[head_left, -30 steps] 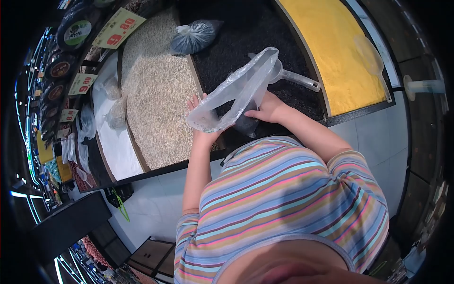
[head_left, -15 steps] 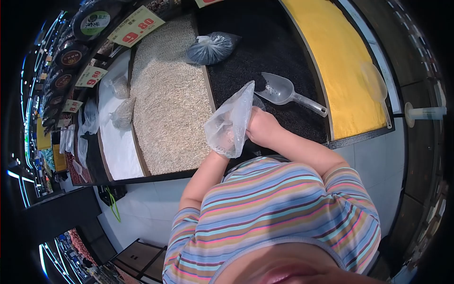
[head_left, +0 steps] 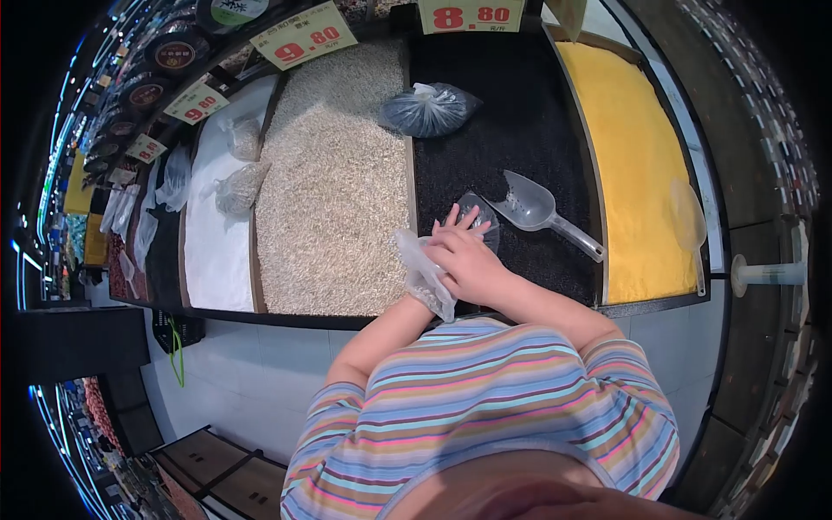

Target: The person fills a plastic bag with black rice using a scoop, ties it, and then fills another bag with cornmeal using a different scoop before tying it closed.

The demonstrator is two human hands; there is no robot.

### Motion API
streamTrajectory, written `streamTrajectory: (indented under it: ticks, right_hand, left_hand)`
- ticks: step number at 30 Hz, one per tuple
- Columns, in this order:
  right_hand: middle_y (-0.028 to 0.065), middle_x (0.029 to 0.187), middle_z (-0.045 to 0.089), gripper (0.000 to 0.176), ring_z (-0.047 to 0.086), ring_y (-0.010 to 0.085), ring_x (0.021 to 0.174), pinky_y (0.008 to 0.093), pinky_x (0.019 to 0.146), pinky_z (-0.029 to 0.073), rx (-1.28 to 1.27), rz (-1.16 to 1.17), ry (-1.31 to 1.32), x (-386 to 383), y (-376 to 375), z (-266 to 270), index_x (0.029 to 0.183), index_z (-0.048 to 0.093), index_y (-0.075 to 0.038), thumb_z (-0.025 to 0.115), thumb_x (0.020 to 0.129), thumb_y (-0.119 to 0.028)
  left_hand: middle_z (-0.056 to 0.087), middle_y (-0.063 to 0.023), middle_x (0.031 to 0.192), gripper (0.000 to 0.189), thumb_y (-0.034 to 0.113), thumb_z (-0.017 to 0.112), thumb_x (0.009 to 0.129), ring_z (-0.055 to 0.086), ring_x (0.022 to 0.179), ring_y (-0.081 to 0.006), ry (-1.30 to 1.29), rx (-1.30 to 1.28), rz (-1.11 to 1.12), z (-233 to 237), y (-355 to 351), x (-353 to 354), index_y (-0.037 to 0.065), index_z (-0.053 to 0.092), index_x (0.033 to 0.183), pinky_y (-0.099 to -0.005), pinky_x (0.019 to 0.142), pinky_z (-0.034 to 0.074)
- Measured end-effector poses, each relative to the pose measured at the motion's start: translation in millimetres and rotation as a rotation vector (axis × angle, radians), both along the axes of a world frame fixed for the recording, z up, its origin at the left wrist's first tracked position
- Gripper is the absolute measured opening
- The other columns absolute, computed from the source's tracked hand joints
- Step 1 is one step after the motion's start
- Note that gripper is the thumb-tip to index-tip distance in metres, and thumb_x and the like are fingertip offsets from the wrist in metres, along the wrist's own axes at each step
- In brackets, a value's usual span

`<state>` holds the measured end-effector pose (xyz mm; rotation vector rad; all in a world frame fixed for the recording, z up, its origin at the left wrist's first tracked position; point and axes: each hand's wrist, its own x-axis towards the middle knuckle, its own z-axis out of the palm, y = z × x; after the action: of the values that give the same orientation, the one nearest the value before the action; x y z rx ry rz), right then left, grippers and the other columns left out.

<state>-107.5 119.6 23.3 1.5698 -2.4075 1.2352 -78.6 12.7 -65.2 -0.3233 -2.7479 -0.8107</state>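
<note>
The fingers of my left hand (head_left: 460,217) show spread beyond my right hand, which covers the palm. A crumpled clear plastic bag (head_left: 425,276) is bunched round my left wrist. My right hand (head_left: 469,267) lies across my left hand, its fingers closed at the bag's upper edge. Just beyond my fingers, a small bag with dark contents (head_left: 488,234) rests on the black grain (head_left: 546,121). A clear scoop (head_left: 530,206) lies right of it, its handle pointing to the lower right.
Pale grain (head_left: 334,199) fills the bin at left, beside a white one (head_left: 212,260); a yellow bin (head_left: 641,173) is at right. A tied dark bag (head_left: 429,111) lies farther back. Two filled bags (head_left: 238,191) rest near the white bin. Price signs (head_left: 303,36) stand behind.
The plastic bag, earlier raised and spread open around my left hand, is now bunched lower at the wrist. My left fingers have come into view, and my right hand has moved across them.
</note>
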Motion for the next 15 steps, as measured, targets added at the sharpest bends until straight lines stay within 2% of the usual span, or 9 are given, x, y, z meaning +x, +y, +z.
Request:
streamTrajectory:
  ticks: [2,4,6,7,10,11,13,15]
  right_hand:
    - [0.0157,0.111,0.052,0.049,0.05,0.0347,0.108,0.045,0.095,0.039,-0.04,-0.08,-0.007,-2.9,18.2,6.9,0.113,0.055,-0.007,0.07,0.067,-0.017]
    - [0.0159,0.119,0.049,0.062,0.045,0.0369,0.115,0.0459,0.098,0.037,-0.108,-0.152,-0.016,-9.8,37.6,0.0,0.121,0.049,-0.005,0.072,0.065,-0.017]
    - [0.0176,0.125,0.047,0.07,0.042,0.0385,0.12,0.046,0.101,0.035,-0.045,-0.258,-0.035,-9.1,57.3,3.2,0.126,0.044,-0.004,0.074,0.064,-0.018]
    - [0.0183,0.127,0.046,0.073,0.04,0.0391,0.122,0.0461,0.102,0.033,-0.016,-0.288,-0.046,-7.8,65.6,0.0,0.128,0.042,-0.003,0.074,0.064,-0.019]
    - [0.0205,0.137,0.037,0.088,0.031,0.0401,0.13,0.046,0.106,0.028,0.065,-0.283,-0.078,-4.8,80.6,-8.6,0.136,0.032,0.0,0.076,0.064,-0.026]
    - [0.021,0.139,0.036,0.091,0.029,0.0402,0.131,0.0461,0.107,0.027,0.055,-0.266,-0.068,-2.0,82.0,-8.7,0.137,0.03,0.001,0.077,0.064,-0.027]
    - [0.0225,0.143,0.029,0.101,0.024,0.0411,0.134,0.0466,0.108,0.024,0.036,-0.222,-0.051,-0.9,80.8,-10.7,0.14,0.024,0.002,0.079,0.062,-0.032]
    - [0.0232,0.143,0.029,0.102,0.023,0.0422,0.134,0.0473,0.108,0.024,0.005,-0.228,-0.028,2.8,73.4,-3.3,0.139,0.024,0.003,0.079,0.061,-0.032]
  left_hand:
    - [0.038,-0.0041,0.142,0.034,0.025,0.047,0.092,0.029,0.134,-0.0237,-0.018,0.176,-0.018,-7.8,-1.7,-1.0,0.016,0.055,0.124,-0.0392,0.108,0.021]
    - [0.047,-0.0055,0.134,0.031,0.025,0.044,0.095,0.036,0.13,-0.0227,-0.07,0.431,0.011,-1.2,0.1,-3.4,0.012,0.058,0.119,-0.0363,0.106,0.026]
    - [0.06,-0.0082,0.119,0.033,0.025,0.039,0.097,0.046,0.122,-0.0221,-0.149,0.766,0.078,41.4,5.5,-5.2,0.007,0.063,0.111,-0.0342,0.102,0.034]
    - [0.067,-0.0101,0.097,0.037,0.024,0.037,0.098,0.055,0.109,-0.0228,-0.06,0.871,0.199,41.5,14.6,-5.0,0.0,0.066,0.095,-0.0366,0.095,0.04]
    - [0.065,-0.0135,0.096,0.044,0.03,0.033,0.1,0.055,0.107,-0.0243,-0.191,1.07,0.131,41.2,15.9,-13.7,0.0,0.06,0.083,-0.0368,0.1,0.036]
    - [0.064,-0.0108,0.088,0.039,0.028,0.037,0.099,0.057,0.1,-0.0221,-0.216,1.053,0.131,59.0,18.0,-12.3,0.002,0.059,0.081,-0.0365,0.092,0.04]
    - [0.063,-0.0101,0.084,0.036,0.028,0.038,0.099,0.057,0.097,-0.0213,-0.307,1.144,0.201,98.5,26.5,-9.9,0.002,0.059,0.084,-0.0363,0.09,0.041]
    - [0.062,-0.0109,0.087,0.032,0.028,0.04,0.097,0.057,0.097,-0.0222,-0.309,1.128,0.2,116.5,35.9,-10.1,0.003,0.058,0.087,-0.0366,0.09,0.041]
